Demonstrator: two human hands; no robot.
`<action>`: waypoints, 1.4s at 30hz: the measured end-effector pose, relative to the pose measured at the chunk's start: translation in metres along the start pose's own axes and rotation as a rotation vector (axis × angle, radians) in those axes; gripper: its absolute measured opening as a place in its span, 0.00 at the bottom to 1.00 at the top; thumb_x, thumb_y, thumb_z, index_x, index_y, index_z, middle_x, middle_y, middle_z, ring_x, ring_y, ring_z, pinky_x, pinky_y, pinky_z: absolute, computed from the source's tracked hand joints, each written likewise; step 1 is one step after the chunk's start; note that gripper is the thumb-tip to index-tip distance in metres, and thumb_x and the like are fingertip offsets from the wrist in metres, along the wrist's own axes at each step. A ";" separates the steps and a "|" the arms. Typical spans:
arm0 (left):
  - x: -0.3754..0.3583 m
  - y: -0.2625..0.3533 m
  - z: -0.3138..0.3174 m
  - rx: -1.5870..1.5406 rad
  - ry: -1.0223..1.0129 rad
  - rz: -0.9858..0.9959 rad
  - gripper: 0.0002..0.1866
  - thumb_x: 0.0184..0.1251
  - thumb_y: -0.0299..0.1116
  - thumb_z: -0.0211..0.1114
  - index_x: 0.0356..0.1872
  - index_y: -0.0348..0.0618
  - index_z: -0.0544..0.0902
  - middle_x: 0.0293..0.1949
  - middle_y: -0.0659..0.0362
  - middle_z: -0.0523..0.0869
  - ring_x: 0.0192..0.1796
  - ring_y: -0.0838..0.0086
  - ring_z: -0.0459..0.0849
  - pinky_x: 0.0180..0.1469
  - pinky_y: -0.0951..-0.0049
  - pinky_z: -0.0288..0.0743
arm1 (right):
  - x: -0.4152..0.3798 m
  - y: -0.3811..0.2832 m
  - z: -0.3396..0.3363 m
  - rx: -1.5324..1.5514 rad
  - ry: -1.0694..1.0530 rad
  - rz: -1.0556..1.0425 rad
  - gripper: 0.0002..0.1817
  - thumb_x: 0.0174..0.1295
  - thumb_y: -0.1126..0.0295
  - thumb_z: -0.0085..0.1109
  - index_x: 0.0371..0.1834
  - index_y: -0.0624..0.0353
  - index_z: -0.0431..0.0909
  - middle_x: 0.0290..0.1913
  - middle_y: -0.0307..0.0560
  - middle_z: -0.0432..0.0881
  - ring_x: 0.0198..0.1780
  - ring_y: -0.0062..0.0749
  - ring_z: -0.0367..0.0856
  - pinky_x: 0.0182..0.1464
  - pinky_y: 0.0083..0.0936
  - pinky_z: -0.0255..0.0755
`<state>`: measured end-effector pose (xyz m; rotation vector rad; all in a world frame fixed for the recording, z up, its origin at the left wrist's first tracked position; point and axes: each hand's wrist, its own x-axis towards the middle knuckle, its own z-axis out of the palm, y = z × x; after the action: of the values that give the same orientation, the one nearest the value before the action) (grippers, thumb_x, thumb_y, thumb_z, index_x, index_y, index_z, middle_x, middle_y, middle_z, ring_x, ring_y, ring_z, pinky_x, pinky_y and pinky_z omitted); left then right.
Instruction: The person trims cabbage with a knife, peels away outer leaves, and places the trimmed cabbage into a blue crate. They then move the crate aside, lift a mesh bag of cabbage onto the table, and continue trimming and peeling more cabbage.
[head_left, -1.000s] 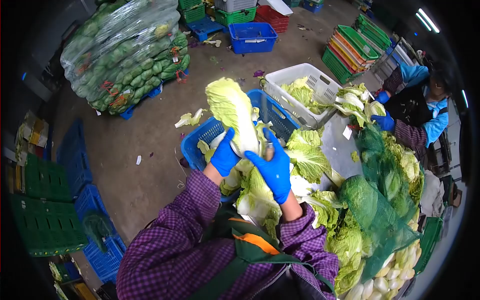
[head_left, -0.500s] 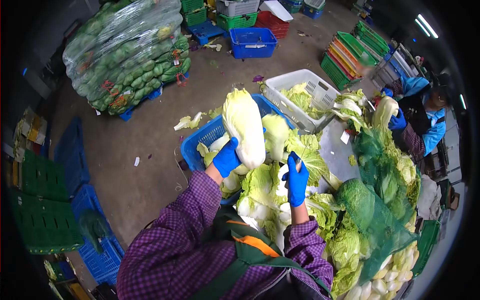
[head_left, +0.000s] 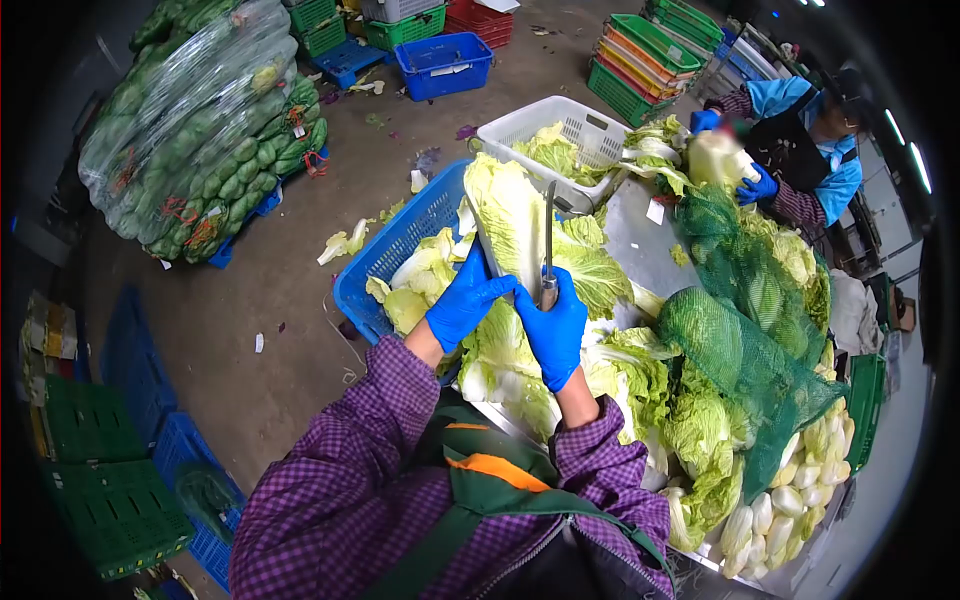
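A pale napa cabbage [head_left: 508, 215] stands tilted in front of me, its white base toward me. Gloved in blue, my left hand [head_left: 466, 300] is closed around its lower left side. My right hand [head_left: 556, 335] grips a knife [head_left: 549, 235] by its short handle, blade pointing up along the cabbage's right side. The fingertips of both hands nearly meet at the cabbage's base. Loose outer leaves [head_left: 510, 365] lie below my hands. Behind the cabbage is a blue crate [head_left: 375, 272] with cut leaves inside.
A white crate [head_left: 492, 130] holds leaves beyond the metal table [head_left: 640, 215]. Green netting [head_left: 745, 345] covers cabbages on the right, with trimmed cabbages [head_left: 775, 520] nearby. A co-worker [head_left: 800, 130] in blue gloves handles another cabbage. Wrapped vegetable sacks [head_left: 220, 130] stand at left.
My right hand has come up to the cabbage with the knife, which now shows blade upward. The cabbage has turned slightly in my left hand. The view has shifted to the right.
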<state>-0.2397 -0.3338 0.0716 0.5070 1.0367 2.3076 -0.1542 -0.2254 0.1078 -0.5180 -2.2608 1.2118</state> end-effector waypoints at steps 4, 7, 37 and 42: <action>-0.007 0.000 -0.006 -0.234 0.129 0.057 0.37 0.58 0.23 0.60 0.69 0.41 0.54 0.65 0.53 0.66 0.66 0.61 0.66 0.68 0.60 0.60 | 0.003 0.018 0.004 0.665 0.054 0.411 0.09 0.59 0.66 0.61 0.33 0.60 0.76 0.18 0.39 0.73 0.14 0.22 0.68 0.16 0.18 0.63; -0.014 0.008 -0.026 -0.726 0.011 0.003 0.34 0.58 0.28 0.59 0.67 0.39 0.59 0.63 0.51 0.68 0.66 0.57 0.66 0.68 0.55 0.58 | 0.020 0.030 -0.003 0.781 -0.102 0.608 0.12 0.59 0.64 0.61 0.39 0.62 0.76 0.20 0.38 0.75 0.13 0.18 0.67 0.14 0.16 0.61; 0.001 0.028 -0.024 -0.732 0.097 0.077 0.32 0.64 0.48 0.54 0.66 0.42 0.63 0.60 0.51 0.73 0.60 0.56 0.73 0.63 0.47 0.64 | 0.046 0.040 -0.002 0.282 -0.091 0.297 0.23 0.57 0.67 0.63 0.53 0.69 0.73 0.34 0.48 0.82 0.20 0.20 0.73 0.23 0.20 0.69; 0.002 0.029 -0.014 -0.585 0.175 0.023 0.32 0.61 0.46 0.54 0.64 0.39 0.64 0.57 0.49 0.75 0.57 0.55 0.75 0.62 0.51 0.65 | 0.024 -0.033 -0.003 0.344 -0.325 0.163 0.29 0.52 0.66 0.69 0.58 0.61 0.73 0.47 0.49 0.82 0.38 0.25 0.80 0.42 0.24 0.74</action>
<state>-0.2587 -0.3561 0.0847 0.0826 0.3822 2.5532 -0.1746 -0.2272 0.1431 -0.3998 -2.2252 1.8389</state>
